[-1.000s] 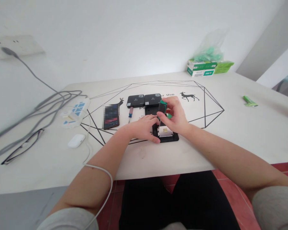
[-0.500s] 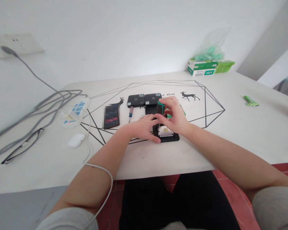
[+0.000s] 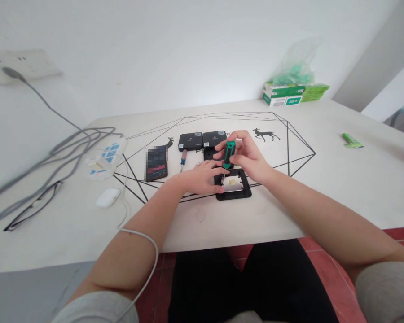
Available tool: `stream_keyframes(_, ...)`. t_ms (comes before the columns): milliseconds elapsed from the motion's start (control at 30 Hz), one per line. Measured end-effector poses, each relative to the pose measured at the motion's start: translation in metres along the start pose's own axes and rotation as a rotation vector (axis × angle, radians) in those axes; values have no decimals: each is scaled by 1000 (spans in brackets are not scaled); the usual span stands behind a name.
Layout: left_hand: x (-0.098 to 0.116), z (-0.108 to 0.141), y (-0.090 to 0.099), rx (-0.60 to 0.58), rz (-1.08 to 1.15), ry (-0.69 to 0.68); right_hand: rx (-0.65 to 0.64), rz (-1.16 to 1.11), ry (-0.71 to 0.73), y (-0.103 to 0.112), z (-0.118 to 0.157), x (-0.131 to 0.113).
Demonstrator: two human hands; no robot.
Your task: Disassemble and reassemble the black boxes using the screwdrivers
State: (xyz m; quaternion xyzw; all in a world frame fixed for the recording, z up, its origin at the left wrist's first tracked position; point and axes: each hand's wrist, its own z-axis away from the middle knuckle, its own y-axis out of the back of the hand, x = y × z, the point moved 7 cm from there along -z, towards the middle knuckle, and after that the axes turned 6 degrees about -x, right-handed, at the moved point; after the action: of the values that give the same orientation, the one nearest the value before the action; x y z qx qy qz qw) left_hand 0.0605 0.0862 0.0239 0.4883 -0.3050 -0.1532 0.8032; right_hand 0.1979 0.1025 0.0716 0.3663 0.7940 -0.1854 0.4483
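Head view — right fingers wrapped round a screwdriver — left fingers spread, touching black casing.

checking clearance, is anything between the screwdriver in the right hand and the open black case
Nothing visible stands between: the screwdriver in the right hand slants down into the open black case. The left hand lies close by, at the case's left side.
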Motion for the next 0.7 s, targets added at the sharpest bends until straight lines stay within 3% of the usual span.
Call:
stream_keyframes(200,-2,-2,-1,19,3,2,221,139,76,14,1,1)
stream_keyframes(533,0,0,2,8,5,0,39,-36,-30,3,1,2)
stream_keyframes(700,-1,-1,2,24,11,-6,59,43,9,3,2,0)
